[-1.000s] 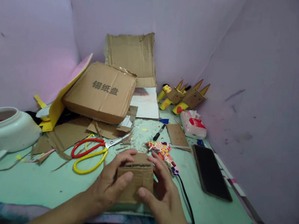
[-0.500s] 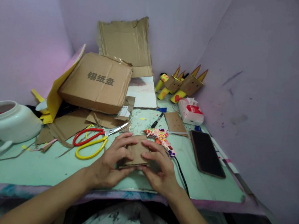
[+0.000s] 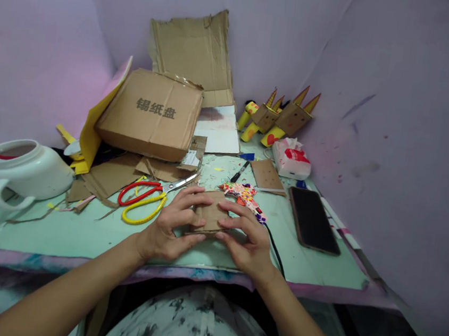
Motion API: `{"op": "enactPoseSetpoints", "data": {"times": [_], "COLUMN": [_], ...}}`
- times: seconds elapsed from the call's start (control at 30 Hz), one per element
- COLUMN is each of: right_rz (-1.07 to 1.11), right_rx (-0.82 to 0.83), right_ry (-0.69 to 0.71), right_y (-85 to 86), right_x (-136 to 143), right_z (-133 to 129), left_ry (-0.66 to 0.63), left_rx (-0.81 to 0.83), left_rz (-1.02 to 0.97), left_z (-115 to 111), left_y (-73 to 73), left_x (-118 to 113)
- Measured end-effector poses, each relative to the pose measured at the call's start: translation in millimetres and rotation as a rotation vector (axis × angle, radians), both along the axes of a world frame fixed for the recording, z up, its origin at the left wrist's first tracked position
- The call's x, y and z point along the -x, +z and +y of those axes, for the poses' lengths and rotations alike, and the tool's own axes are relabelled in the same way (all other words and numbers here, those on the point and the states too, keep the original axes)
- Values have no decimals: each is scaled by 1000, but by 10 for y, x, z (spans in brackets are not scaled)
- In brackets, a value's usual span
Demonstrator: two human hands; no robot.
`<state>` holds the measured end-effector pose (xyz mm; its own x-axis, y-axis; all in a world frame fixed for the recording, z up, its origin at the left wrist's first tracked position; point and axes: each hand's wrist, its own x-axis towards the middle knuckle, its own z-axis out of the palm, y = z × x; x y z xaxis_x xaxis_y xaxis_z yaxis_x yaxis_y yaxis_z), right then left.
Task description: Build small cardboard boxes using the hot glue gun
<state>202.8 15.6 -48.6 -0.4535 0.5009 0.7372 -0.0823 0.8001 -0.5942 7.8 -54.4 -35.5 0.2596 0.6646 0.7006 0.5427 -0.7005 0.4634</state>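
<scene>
Between my two hands, near the table's front edge, is a small brown cardboard piece (image 3: pixel 212 212). My left hand (image 3: pixel 176 224) grips its left side, fingers over the top and thumb at the near edge. On the right side, my right hand (image 3: pixel 247 240) holds it the same way. Part of the piece is hidden under my fingers. Just beyond my right hand lies a flower-patterned hot glue gun (image 3: pixel 244 196), its black cord running toward me. Scissors with one red and one yellow handle (image 3: pixel 144 202) rest left of my left hand, blades partly spread.
At the left stands a white pot (image 3: pixel 31 174) with a handle. Behind are a cardboard box (image 3: pixel 149 122), cardboard scraps (image 3: pixel 115 175) and horned cardboard figures (image 3: pixel 289 118). A tissue pack (image 3: pixel 292 162), a marker (image 3: pixel 240 172), a flat cardboard piece (image 3: pixel 266 173) and a phone (image 3: pixel 313 220) lie right.
The camera view has tilted slightly down and left, so the scene sits a little higher in the picture. Both hands keep their hold on the cardboard piece.
</scene>
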Motion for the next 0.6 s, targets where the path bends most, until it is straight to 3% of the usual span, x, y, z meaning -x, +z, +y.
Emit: {"op": "enactPoseSetpoints", "data": {"times": [0.6], "right_rz": [-3], "right_rx": [-6], "right_ry": [-28], "right_y": [30], "right_x": [12], "right_z": [-12], "left_ry": [-31], "left_rx": [-24], "left_rz": [-15], "left_z": [24], "left_y": [1], "left_x": [-6]}}
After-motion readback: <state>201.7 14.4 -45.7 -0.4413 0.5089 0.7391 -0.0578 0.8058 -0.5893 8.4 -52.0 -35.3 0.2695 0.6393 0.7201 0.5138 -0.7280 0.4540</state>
